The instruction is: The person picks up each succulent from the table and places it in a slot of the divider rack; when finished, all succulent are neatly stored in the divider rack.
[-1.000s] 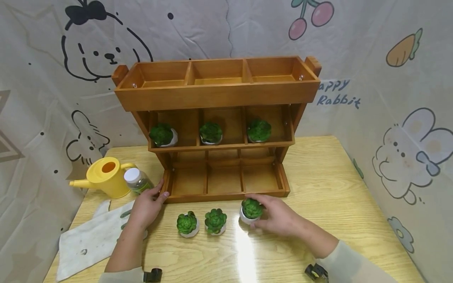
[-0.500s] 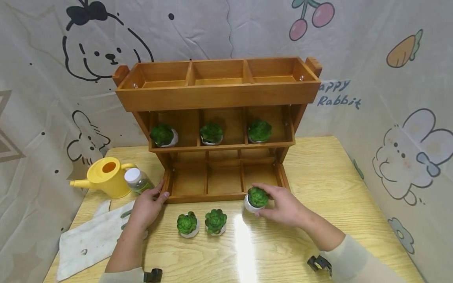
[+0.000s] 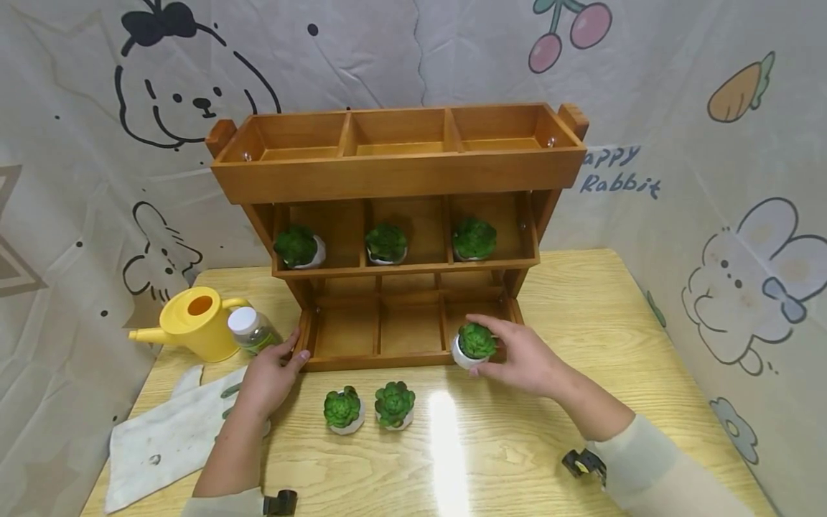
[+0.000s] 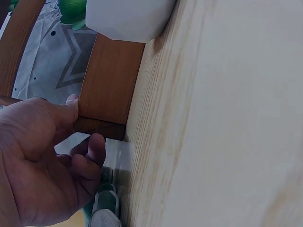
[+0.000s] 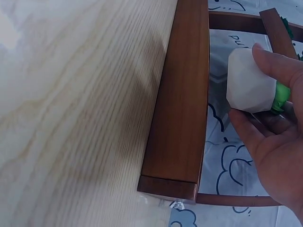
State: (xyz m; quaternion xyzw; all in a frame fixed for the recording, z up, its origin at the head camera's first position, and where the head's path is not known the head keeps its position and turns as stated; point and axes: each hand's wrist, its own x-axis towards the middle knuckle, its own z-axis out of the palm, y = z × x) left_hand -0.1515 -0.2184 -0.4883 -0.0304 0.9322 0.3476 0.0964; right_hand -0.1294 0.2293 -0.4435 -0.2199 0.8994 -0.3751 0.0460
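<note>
Pinching a potted succulent (image 3: 477, 342) between its fingers, the right hand (image 3: 525, 359) hovers at the wooden rack (image 3: 398, 174)'s lower front edge; the left hand (image 3: 270, 379) grips its left corner, fingers curled.

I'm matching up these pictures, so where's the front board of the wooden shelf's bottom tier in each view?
Head: the front board runs across, below centre.
Left wrist: the front board is upper left, its lower end pinched by the left hand.
Right wrist: the front board drops from the top edge, left of the potted plant in the right hand.
Shared landmark: the table, respectively below, right and left of it.
</note>
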